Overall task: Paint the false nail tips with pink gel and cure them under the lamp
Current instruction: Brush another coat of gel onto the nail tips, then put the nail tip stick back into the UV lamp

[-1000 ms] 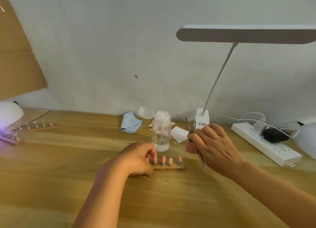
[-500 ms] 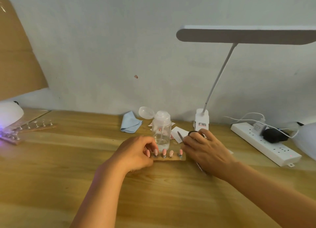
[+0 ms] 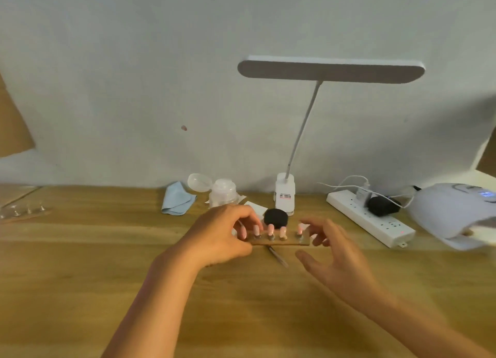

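Observation:
A small wooden strip (image 3: 281,241) carrying several pink-painted nail tips (image 3: 270,228) is held just above the wooden desk at centre. My left hand (image 3: 220,237) grips its left end. My right hand (image 3: 330,250) hovers at its right end, fingers spread, holding nothing. A thin brush (image 3: 279,255) lies on the desk below the strip. A black round jar lid (image 3: 276,217) sits just behind the strip. The white curing lamp (image 3: 453,213) stands at the far right, with a lit blue display.
Behind the hands stand a clear pump bottle (image 3: 224,194), a blue cloth (image 3: 175,200) and a white desk lamp (image 3: 285,194). A white power strip (image 3: 370,218) with a black plug lies to the right. Another strip of clear tips (image 3: 24,213) rests at far left.
My right hand has put the brush down on the desk and opened. My left hand has lifted the strip slightly. The view has turned right, so the curing lamp shows more.

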